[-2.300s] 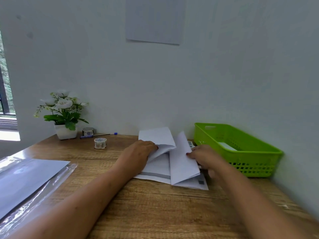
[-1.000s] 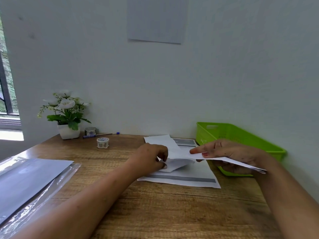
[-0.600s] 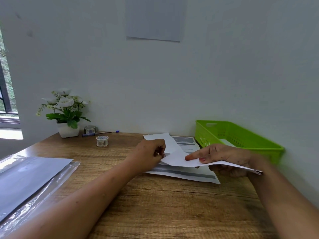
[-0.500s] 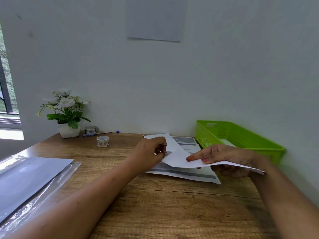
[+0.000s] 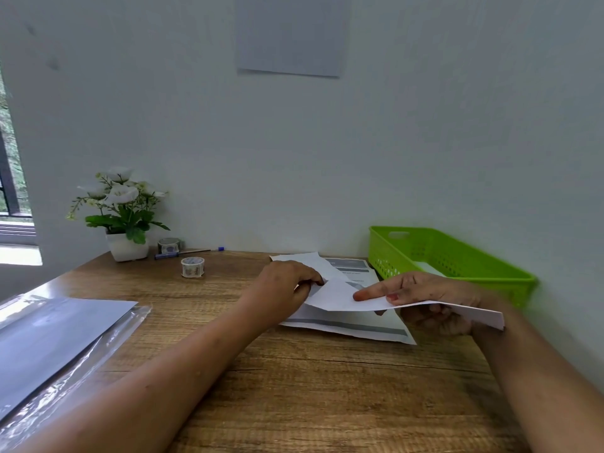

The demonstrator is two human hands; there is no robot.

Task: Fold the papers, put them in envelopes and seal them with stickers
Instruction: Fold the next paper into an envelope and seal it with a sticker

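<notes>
Item: folded paper (image 5: 340,297), pinched flat in your right hand (image 5: 425,289), long axis across mid-frame, tip pointing left at the envelope (image 5: 310,261) your left hand (image 5: 284,286) pinches.

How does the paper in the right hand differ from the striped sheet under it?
The folded paper is plain white; the striped sheet bears grey bands. The folded paper is lifted, gripped by the right hand; the striped sheet lies flat on the table. Both are white paper.
</notes>
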